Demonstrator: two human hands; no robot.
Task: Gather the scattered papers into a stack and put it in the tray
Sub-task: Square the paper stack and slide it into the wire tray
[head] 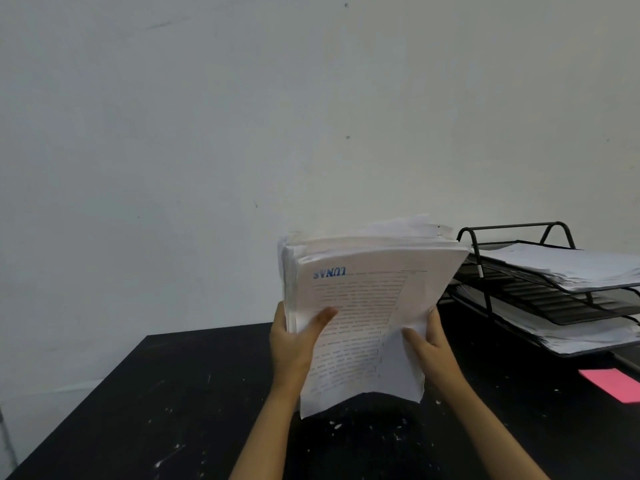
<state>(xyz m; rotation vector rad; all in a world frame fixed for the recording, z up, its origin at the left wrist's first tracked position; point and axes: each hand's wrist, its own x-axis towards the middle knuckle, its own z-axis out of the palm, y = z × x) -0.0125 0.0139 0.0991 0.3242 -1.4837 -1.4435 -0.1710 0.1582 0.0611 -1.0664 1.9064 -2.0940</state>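
Both hands held the stack of papers [367,306] upright above the black desk [166,393], its lower edge lifted clear of the surface. The left hand [294,344] pinched the left edge, thumb across the printed front sheet; the right hand [429,341] gripped the right edge likewise. The tiered wire tray [519,271] stood just right of the stack, apparently already holding paper on its top and bottom levels. A pink card [614,382] lay on the desk near the tray.
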